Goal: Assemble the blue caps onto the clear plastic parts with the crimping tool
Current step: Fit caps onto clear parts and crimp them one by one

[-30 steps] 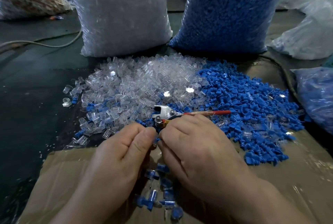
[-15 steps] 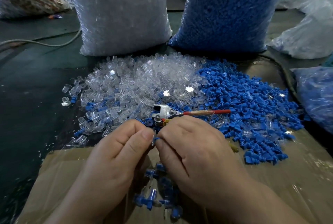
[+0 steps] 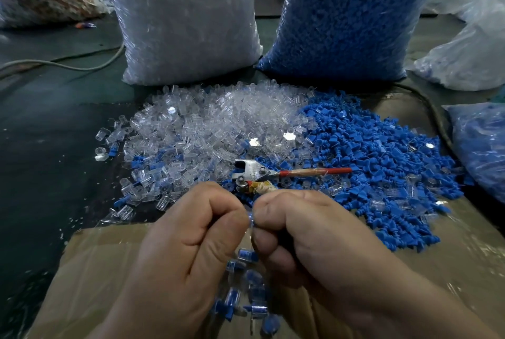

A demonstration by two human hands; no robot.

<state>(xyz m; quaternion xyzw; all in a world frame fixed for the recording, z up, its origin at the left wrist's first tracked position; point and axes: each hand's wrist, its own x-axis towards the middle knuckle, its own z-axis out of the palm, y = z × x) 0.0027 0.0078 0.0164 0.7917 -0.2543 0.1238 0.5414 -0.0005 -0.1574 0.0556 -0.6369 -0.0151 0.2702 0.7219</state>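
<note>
Pinch on both sides: I see the left hand (image 3: 185,251) and right hand (image 3: 314,243) curled round one small blue-and-clear plastic piece (image 3: 250,220) between them. Beyond, the red-handled metal crimping tool (image 3: 257,172) lies where clear plastic parts (image 3: 205,125) meet blue caps (image 3: 369,153).

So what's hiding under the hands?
A little heap of clear parts with blue caps lies on the brown cardboard below the left hand and right hand. The hands cover the rest of it.

Head-worn, wide-angle, facing forward and down; close over the left hand (image 3: 185,251) and right hand (image 3: 314,243), reaching the white sack (image 3: 185,24) well beyond them.
</note>
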